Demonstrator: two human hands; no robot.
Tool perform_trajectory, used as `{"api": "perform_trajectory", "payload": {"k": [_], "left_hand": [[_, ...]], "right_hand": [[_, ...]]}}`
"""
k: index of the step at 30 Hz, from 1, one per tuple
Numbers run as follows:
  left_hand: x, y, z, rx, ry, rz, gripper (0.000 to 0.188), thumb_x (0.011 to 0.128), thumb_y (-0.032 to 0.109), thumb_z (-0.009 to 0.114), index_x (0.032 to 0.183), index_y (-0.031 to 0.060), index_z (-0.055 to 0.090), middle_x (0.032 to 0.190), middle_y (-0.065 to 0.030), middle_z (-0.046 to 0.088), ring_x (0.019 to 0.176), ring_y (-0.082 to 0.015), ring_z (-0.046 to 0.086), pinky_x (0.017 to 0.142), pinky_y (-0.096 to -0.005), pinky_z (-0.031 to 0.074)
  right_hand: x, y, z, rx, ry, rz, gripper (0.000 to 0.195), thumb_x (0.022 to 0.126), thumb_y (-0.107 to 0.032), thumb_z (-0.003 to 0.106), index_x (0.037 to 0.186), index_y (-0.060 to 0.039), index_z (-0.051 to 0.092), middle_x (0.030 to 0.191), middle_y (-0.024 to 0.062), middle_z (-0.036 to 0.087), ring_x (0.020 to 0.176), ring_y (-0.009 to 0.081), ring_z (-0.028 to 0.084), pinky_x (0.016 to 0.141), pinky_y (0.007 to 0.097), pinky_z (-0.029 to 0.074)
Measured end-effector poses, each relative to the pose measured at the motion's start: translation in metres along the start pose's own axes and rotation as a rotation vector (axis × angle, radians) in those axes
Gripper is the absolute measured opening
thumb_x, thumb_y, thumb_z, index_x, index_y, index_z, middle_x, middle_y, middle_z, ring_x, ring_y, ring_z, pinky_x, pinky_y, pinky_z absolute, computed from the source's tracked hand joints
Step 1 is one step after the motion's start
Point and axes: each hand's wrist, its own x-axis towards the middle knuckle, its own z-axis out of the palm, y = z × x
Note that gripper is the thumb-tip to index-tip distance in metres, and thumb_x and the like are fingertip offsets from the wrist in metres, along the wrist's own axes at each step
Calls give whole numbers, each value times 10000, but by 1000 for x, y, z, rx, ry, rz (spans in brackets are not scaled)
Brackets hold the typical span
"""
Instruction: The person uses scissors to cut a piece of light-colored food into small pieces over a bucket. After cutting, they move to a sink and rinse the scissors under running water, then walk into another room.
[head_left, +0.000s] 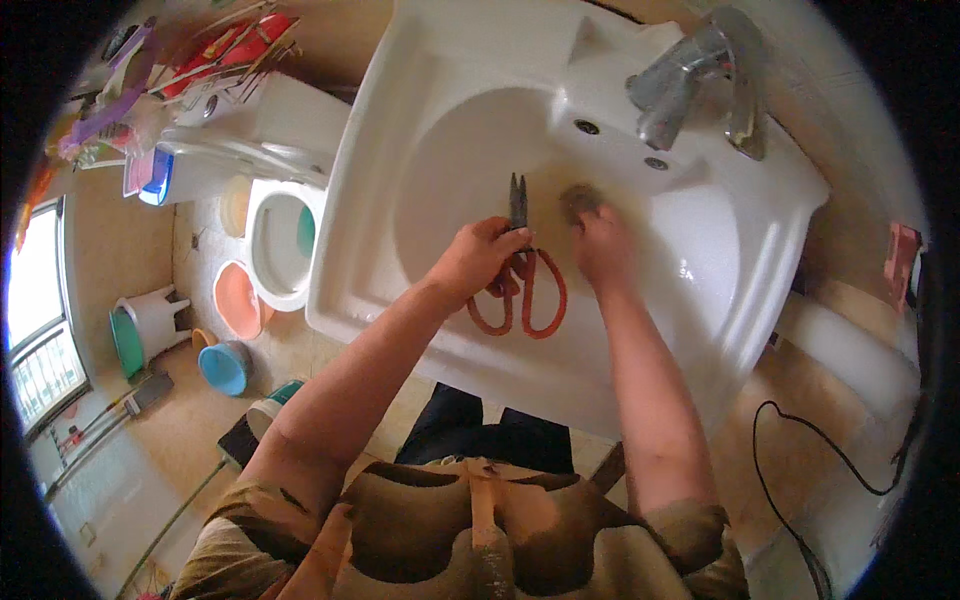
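Over the basin of a white washbasin (360, 217), my left hand (480, 251) grips a pair of scissors around the pivot. Their dark blades (518, 199) point away from me and are slightly parted, while the reddish-orange loop handles (551, 300) hang towards me. To the right, my right hand (606, 244) is blurred, its fingers closed on a dark, rounded scouring pad (579, 201), perhaps steel wool. Pad and scissors are apart. Brownish, cloudy water (559, 176) lies around the pad at the bottom of the basin.
A chrome faucet (686, 82) rises from the basin's far right corner. On the left stand a toilet (285, 247), an orange basin (241, 300), a blue bucket (225, 367) and a white stool (154, 319). A black cable (806, 427) hangs at the right.
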Motion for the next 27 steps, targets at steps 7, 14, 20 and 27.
{"api": "perform_trajectory", "payload": {"k": [7, 14, 20, 27], "left_hand": [[-15, 13, 6, -59, -31, 67, 249, 953, 269, 494, 993, 30, 556, 788, -48, 624, 544, -111, 562, 499, -244, 464], [-8, 18, 20, 298, 10, 94, 227, 951, 235, 488, 995, 28, 571, 793, -51, 640, 537, -93, 546, 479, -229, 431], [-82, 56, 20, -70, -42, 290, 237, 934, 230, 511, 991, 6, 565, 814, -65, 648, 500, -86, 497, 458, -231, 425], [-39, 38, 26, 376, 16, 357, 216, 902, 204, 540, 967, 1, 575, 852, -96, 690, 514, -106, 576, 424, -237, 408]], "right_hand": [[-4, 5, -104, 525, -196, 192, 232, 890, -166, 529, 1061, -106, 673, 908, 117, 690, 850, 255, 656, 781, 376, 513], [-25, 46, -114, 1435, -346, 240, 199, 891, -142, 537, 992, -69, 692, 1000, 90, 684, 932, 226, 641, 870, 385, 489], [-71, -34, -244, 890, -80, 33, 196, 894, -143, 546, 1002, -34, 668, 1095, 99, 659, 1059, 241, 607, 956, 420, 445], [-121, -3, -147, 11, 66, 3, 275, 892, -108, 554, 1134, 8, 612, 1117, 113, 643, 1058, 218, 590, 935, 345, 457]]}}
